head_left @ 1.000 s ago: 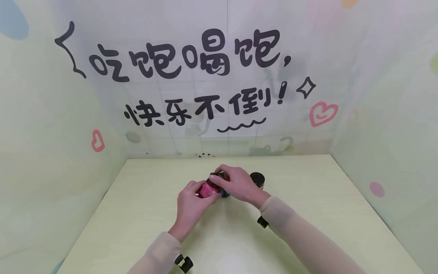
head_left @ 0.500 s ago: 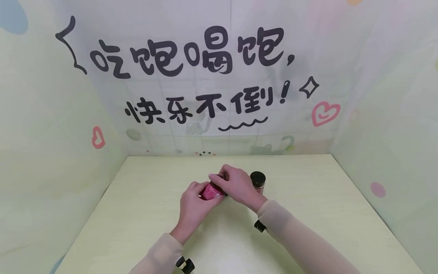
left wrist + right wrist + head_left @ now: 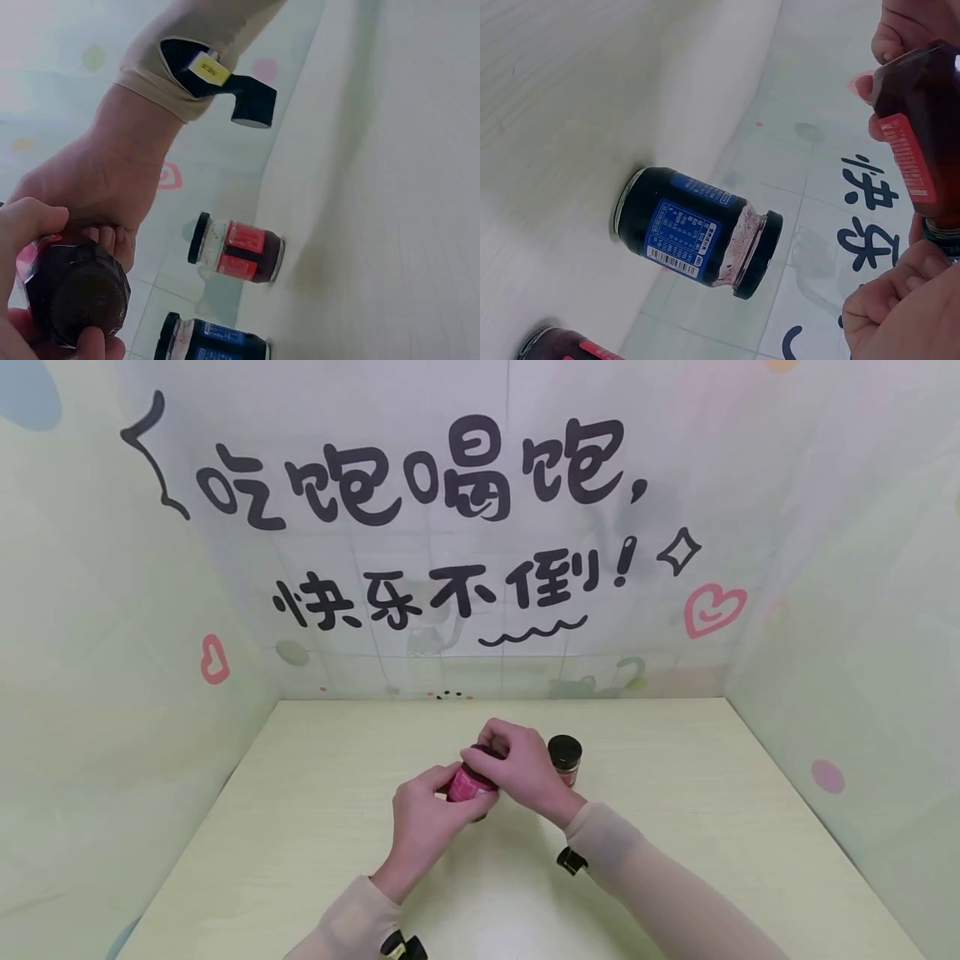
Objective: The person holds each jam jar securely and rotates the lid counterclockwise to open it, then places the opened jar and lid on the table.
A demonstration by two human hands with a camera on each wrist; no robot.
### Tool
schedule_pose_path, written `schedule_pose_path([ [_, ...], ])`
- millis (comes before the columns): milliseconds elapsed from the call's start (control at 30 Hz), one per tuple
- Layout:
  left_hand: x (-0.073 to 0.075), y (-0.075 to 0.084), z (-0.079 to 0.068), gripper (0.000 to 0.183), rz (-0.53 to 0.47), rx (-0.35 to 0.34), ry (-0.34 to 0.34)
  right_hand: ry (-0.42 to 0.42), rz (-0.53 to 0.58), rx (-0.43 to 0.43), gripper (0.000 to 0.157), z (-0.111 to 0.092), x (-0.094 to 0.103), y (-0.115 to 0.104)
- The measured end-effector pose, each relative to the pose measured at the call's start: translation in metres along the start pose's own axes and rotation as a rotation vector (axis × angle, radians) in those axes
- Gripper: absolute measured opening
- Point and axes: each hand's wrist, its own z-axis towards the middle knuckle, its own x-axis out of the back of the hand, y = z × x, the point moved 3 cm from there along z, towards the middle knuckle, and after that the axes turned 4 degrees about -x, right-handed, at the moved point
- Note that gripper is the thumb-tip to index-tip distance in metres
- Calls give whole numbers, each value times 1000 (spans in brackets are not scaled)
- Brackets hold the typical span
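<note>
My left hand [image 3: 427, 814] holds the body of a glass jar [image 3: 471, 783] with a pink-red label and dark contents. Curled over its dark lid, my right hand [image 3: 525, 772] grips the top end. The jar is tilted above the table, and its base faces the camera in the left wrist view. In the right wrist view the dark lid [image 3: 943, 231] shows partly under the right fingers. A blue-labelled jar [image 3: 682, 225] with a black lid stands upright nearby, hidden behind the hands in the head view.
Right of the hands, a red-labelled jar [image 3: 565, 762] with a black lid stands on the pale table [image 3: 660, 860]. A printed back wall [image 3: 480, 668] and side walls enclose the table.
The held jar and both hands have shifted slightly right. The blue jar, partly visible a second ago, is now hidden in the head view. Both hands keep hold of the jar.
</note>
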Motion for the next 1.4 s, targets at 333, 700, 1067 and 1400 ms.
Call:
schedule_pose_path([
  [333,5,7,-4,27,-53,57,-21,-17,28,40,21,-3,2,-6],
  [700,7,8,-9,33,-22,62,-19,-40,-79,57,19,-7,2,-9],
  [1067,9,9,-12,38,-1,31,1,-76,-180,48,26,-9,6,-14],
  [1400,9,4,-12,33,18,-7,34,-92,-323,-56,44,-14,11,-24],
])
